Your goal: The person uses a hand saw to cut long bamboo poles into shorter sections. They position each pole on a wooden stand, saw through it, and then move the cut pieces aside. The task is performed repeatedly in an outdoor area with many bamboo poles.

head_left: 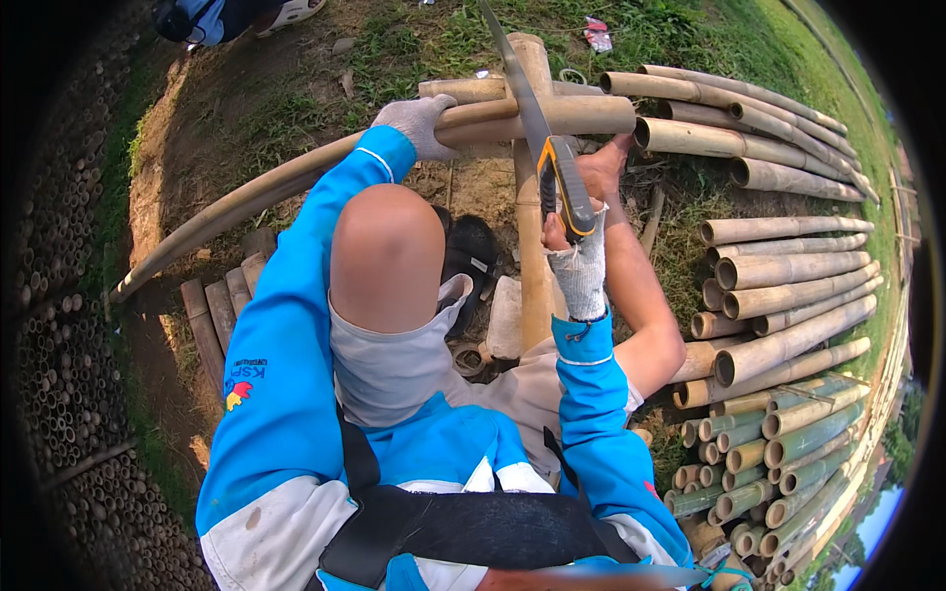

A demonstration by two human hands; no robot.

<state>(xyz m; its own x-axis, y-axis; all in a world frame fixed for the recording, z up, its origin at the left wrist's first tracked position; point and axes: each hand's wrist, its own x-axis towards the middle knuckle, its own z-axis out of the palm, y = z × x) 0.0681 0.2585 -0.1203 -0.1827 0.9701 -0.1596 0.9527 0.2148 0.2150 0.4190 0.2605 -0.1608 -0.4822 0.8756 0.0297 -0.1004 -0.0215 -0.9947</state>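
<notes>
In a pale glove, my left hand (pixel 416 126) is closed round a long bamboo pole (pixel 296 169), which runs from the far left to the middle. My right hand (pixel 579 258), in a glove with bare fingertips showing, grips a hand saw (pixel 565 187) by its orange and black handle. The saw's blade (pixel 525 84) points away from me and crosses over the pole's right end; I cannot tell whether it touches. Underneath, a thick crosswise bamboo piece (pixel 581 115) rests at an upright-looking bamboo post (pixel 532 236). My bare foot (pixel 603 167) is beside that thick piece.
Stacks of cut bamboo (pixel 788 266) fill the right side, with greener poles (pixel 778 448) nearer me. Short bamboo pieces (pixel 212 310) lie left of my bent knee (pixel 387 251). A dark shoe (pixel 471 251) sits between my legs. Another person (pixel 222 20) is at the far left.
</notes>
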